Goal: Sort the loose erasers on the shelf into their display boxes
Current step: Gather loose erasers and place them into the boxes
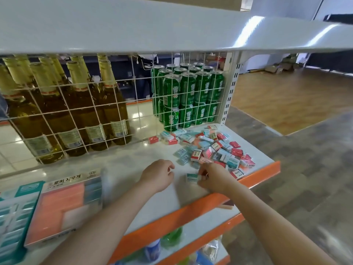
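A heap of loose erasers (210,148) in red, teal and pale blue sleeves covers the right end of the white shelf (133,161). My right hand (214,178) pinches a teal-and-white eraser (193,177) lying on the shelf just left of it. My left hand (158,175) hovers a little to the left with its fingers loosely curled and nothing in them. Two display boxes stand at the front left: one with pink and blue erasers (65,207), and a teal one (15,217) filled with teal erasers.
A white wire grid (95,104) backs the shelf. Behind it stand golden glass bottles (63,104) and stacked green cans (187,96). The shelf has an orange front edge (191,207), with lower shelves of goods beneath. Floor lies to the right.
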